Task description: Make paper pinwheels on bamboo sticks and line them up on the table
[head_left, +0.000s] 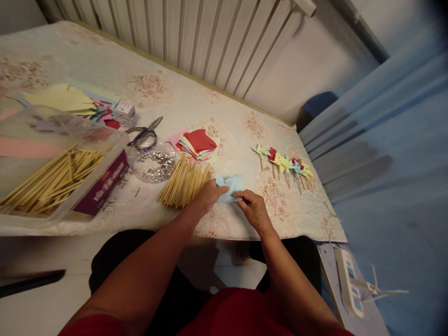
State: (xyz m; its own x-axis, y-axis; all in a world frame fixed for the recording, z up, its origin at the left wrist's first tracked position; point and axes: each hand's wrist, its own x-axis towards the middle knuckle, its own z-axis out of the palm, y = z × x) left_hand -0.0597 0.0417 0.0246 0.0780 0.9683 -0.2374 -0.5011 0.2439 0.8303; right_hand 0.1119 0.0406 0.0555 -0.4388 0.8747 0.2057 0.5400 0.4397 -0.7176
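A light blue paper piece (pixel 231 185), partly folded, lies on the table's near edge. My left hand (pixel 209 194) presses on its left side with fingers curled. My right hand (pixel 255 208) pinches its lower right edge. Just left of my left hand lies a loose bundle of wooden sticks (pixel 184 182). Behind the blue paper sits a stack of coloured paper squares (pixel 197 143) with a red one on top. A row of finished paper pinwheels on sticks (pixel 284 164) lies to the right.
A clear plastic box (pixel 58 168) with more sticks stands at the left. Scissors (pixel 144 134), a round clear dish of silver pins (pixel 154 163), a small white box (pixel 125 109) and paper sheets (pixel 61 98) lie behind. A power strip (pixel 348 280) sits at lower right.
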